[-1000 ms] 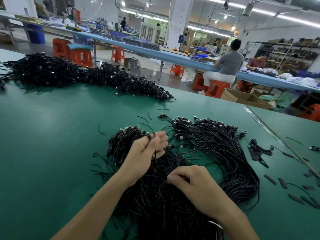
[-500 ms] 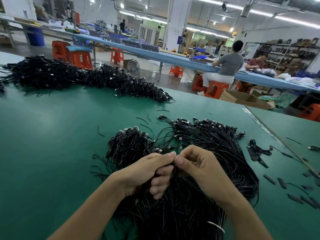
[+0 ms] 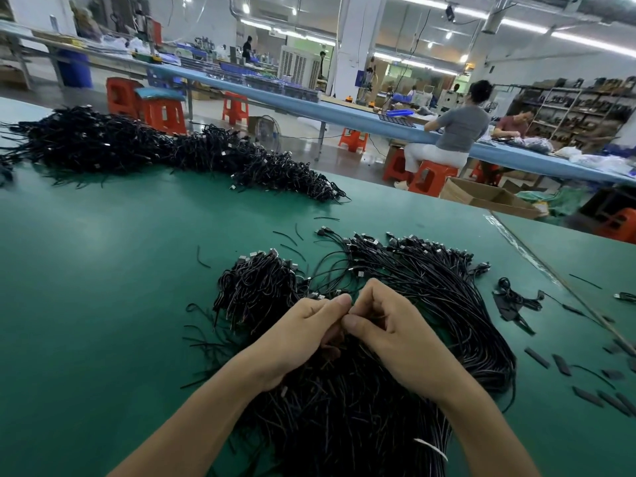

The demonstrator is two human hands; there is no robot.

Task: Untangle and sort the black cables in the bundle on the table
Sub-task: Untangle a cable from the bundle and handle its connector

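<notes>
My two hands meet in the lower middle of the frame, right on top of the bundle [image 3: 430, 297]. The left hand [image 3: 303, 330] has its fingers curled in, and its thumb tip pinches a bit of the bundle. The right hand [image 3: 390, 330] is curled the same way and pinches at the same spot, so the thumbs almost touch. My fingers hide just which strand they hold.

The bundle lies on the green desk [image 3: 103, 277] and fans out from the bottom of the frame up to the middle right. A white tie [image 3: 430, 448] sits on it near the bottom edge. A smaller clump [image 3: 261, 284] lies just left of it, touching. A big long pile [image 3: 137, 146] lies well apart, in the upper left.

I think these cables are light, thin and floppy (like wet noodles), and they will snag on each other. The plugs [image 3: 360, 272] at the far ends look like the hard parts. I would take one strand near its plug and pull slowly, holding the rest down with the other hand.
</notes>
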